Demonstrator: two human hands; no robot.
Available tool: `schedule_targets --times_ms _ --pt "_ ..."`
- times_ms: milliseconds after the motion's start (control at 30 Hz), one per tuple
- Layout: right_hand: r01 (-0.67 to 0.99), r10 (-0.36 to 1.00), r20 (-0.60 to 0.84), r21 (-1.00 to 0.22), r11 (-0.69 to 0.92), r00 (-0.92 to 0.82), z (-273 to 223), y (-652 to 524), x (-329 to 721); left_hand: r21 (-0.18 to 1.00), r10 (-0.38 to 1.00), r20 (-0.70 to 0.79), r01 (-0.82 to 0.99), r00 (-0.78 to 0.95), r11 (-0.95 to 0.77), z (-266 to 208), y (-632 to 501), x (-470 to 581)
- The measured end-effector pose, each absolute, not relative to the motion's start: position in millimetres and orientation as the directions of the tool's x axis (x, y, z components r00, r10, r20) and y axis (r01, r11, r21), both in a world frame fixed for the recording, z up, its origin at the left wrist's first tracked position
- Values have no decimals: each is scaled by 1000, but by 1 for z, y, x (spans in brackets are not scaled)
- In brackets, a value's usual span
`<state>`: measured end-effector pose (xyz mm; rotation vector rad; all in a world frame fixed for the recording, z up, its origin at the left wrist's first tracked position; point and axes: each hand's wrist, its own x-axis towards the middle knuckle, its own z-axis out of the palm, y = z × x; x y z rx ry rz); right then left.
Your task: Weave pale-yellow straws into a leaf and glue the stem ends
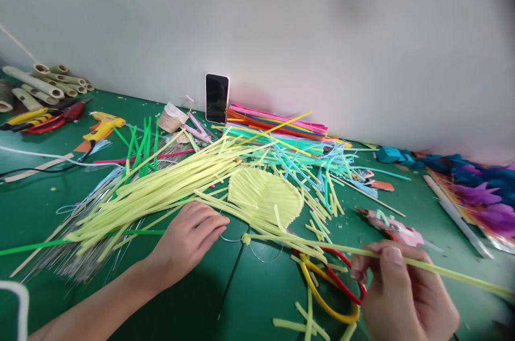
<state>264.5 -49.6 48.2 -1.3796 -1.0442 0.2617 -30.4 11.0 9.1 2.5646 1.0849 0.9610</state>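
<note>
My right hand (402, 287) pinches a pale yellow pipe cleaner (341, 249) between thumb and fingers; its free end runs off to the right edge. The other end is wound into a small knot on a thin curved wire (265, 260). My left hand (193, 236) is closed at the wire's left side, its fingertips partly hidden. Behind the knot lies a pale yellow leaf shape (265, 196) made of pipe cleaners. A heap of loose yellow pipe cleaners (169, 180) is left of it. Scissors (330, 287) with red and yellow handles lie beside my right hand.
A phone (217, 97) leans on the wall. Bundled coloured pipe cleaners (277, 124) lie near it. A yellow glue gun (102, 125), pliers (40, 116) and bamboo pieces (52, 83) are at left. A pink glue gun (396, 227) and purple pieces (483, 196) are at right.
</note>
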Motion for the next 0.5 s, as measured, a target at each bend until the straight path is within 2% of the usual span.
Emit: schedule_targets --times_ms 267,500 --pt "584 611 614 -760 285 500 47 -53 265 448 746 370 597 553 -665 8 10 -30" --pt "530 633 580 -794 298 512 45 -52 267 466 749 355 589 559 -661 11 10 -30"
